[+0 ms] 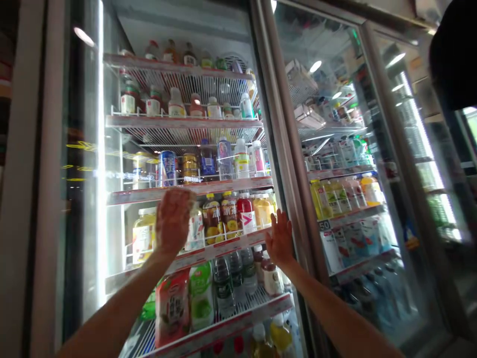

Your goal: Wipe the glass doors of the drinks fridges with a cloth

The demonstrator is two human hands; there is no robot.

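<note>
Room: dim, shop-like interior; a lit drinks cooler (280, 124) fills the middle of the frame, and another glass-fronted bay (397, 119) stands at right.
Shelf: a wire shelf with a pale price rail (231, 244) slants across the centre, loaded with bottles.
Iced-tea bottles: two yellow-capped ones (213, 219), at centre between the hands; probably full and fairly heavy, firm plastic with some give, slick if chilled. Best held around the body, below the cap.
Red-drink bottle: just right of them (246, 215), likely similar; the shoulder looks easiest to reach.
Pouches: red (173, 306) and green (201, 298), lower centre; presumably soft and light, best pinched by a top edge.
Left hand: raised left of centre (174, 221), blurred, seemingly flat, nothing visible in it.
Right hand: right of centre (280, 238), fingers spread wide, empty.
Contact: cannot tell whether either hand touches glass.
</note>
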